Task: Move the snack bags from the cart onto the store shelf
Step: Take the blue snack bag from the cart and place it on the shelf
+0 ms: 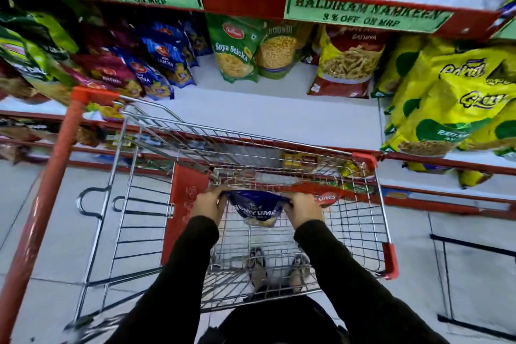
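Note:
A dark blue snack bag [257, 209] hangs inside the wire cart [279, 145], held by its top edge. My left hand [208, 205] grips the bag's left corner and my right hand [303, 208] grips its right corner. A red snack bag [325, 198] lies in the cart just right of my right hand, partly hidden. Straight ahead, the white store shelf [251, 112] has a bare stretch in front of the green Soya Sticks bag [234, 49].
Blue and maroon bags [156, 64] fill the shelf's left side, and yellow bags [446, 98] crowd its right. A red upright post [47, 184] stands left of the cart. Red shelf rails [446, 165] run behind the cart. My feet show through the cart floor.

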Motion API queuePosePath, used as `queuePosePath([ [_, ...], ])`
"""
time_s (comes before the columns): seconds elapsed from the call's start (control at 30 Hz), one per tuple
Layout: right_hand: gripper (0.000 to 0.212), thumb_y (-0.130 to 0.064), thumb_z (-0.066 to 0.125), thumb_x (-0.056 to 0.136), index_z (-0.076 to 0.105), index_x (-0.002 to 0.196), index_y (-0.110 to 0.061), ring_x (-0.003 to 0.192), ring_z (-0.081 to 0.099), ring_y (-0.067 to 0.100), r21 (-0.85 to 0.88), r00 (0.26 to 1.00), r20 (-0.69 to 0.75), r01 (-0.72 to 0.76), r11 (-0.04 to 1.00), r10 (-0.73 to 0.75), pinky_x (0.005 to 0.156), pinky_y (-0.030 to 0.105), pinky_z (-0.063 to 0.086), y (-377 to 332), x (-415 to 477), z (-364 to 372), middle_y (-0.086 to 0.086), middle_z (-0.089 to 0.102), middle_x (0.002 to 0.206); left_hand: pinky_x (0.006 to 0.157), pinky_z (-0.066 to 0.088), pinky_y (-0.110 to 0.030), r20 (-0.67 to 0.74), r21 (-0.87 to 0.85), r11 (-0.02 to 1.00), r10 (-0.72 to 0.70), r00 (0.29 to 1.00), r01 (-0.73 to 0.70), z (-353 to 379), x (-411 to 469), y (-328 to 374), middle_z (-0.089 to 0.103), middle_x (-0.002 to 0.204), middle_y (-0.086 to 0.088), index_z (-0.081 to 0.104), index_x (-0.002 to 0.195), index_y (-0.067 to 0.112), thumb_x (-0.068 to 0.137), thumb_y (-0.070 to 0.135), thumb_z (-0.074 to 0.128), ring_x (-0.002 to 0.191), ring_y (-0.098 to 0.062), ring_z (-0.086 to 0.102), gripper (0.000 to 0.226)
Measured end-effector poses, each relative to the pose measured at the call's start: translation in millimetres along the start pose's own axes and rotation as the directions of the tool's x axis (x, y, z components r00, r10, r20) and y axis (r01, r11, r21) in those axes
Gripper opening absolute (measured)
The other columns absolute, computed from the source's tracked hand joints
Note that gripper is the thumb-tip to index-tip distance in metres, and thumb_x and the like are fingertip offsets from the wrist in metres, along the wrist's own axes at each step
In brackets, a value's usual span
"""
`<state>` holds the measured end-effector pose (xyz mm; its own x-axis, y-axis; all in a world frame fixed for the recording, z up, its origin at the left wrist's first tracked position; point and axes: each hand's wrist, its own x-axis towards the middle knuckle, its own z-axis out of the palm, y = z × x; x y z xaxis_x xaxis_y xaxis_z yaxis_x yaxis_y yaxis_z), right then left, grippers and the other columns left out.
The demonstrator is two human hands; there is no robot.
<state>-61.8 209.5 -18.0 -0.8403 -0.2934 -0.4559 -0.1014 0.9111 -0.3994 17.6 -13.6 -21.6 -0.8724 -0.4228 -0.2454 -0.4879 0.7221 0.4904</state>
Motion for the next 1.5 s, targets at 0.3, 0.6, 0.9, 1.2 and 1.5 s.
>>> queuePosePath([
  [0.3,0.017,-0.027,0.070,0.084,0.074,0.099,-0.022,0.085,0.060,-0.004,0.315,0.960,-0.081,0.279,0.907,-0.268,0.077,0.019,0.048,-7,-28,-80,-0.015,0.070,0.091,0.060,0.049,0.001,-0.191,-0.543,0.840,-0.093,0.977,-0.026,-64,-21,25,0.070,0.090,-0.008,0.072,0.086,0.015,0.079,0.003,0.074,0.073,-0.001,0.066,0.014],
  [0.6,0.005,-0.016,0.078,0.076,0.074,0.076,-0.014,0.071,0.066,0.005,0.483,0.828,-0.451,0.541,0.688,-0.334,0.069,0.019,0.052,-40,-52,-172,0.002,0.074,0.075,0.065,0.052,-0.015,-0.356,-0.643,0.726,-0.004,0.934,-0.243,-145,-17,98,0.070,0.077,0.006,0.068,0.080,0.020,0.083,0.017,0.074,0.073,-0.008,0.066,0.007],
  [0.9,0.015,-0.012,0.077,0.079,0.076,0.081,-0.026,0.077,0.070,0.015,0.521,0.651,-0.681,0.753,0.402,-0.335,0.070,0.035,0.056,-62,-73,-284,0.009,0.079,0.085,0.073,0.049,-0.036,-0.513,-0.585,0.640,0.184,0.839,-0.498,-230,-7,194,0.071,0.086,-0.005,0.066,0.094,0.009,0.088,0.025,0.068,0.077,-0.009,0.064,0.017],
  [1.2,0.032,-0.031,0.076,0.079,0.071,0.084,0.000,0.077,0.058,0.018,0.536,0.573,-0.800,0.816,0.215,-0.179,0.071,0.037,0.048,-91,-53,-411,0.022,0.068,0.076,0.059,0.042,-0.002,-0.654,-0.529,0.503,0.272,0.706,-0.684,-310,24,308,0.061,0.071,0.000,0.064,0.077,0.004,0.088,0.027,0.068,0.064,0.000,0.056,0.026],
  [1.5,0.014,-0.020,0.071,0.085,0.070,0.071,-0.016,0.063,0.062,0.010,0.565,0.619,-0.765,0.778,0.276,-0.180,0.056,0.027,0.050,-125,-12,-496,-0.006,0.072,0.068,0.098,0.045,-0.065,-0.467,-0.781,0.366,0.194,0.863,-0.506,-346,115,376,0.058,0.092,-0.013,0.059,0.087,0.013,0.086,0.033,0.068,0.089,-0.022,0.051,0.022],
])
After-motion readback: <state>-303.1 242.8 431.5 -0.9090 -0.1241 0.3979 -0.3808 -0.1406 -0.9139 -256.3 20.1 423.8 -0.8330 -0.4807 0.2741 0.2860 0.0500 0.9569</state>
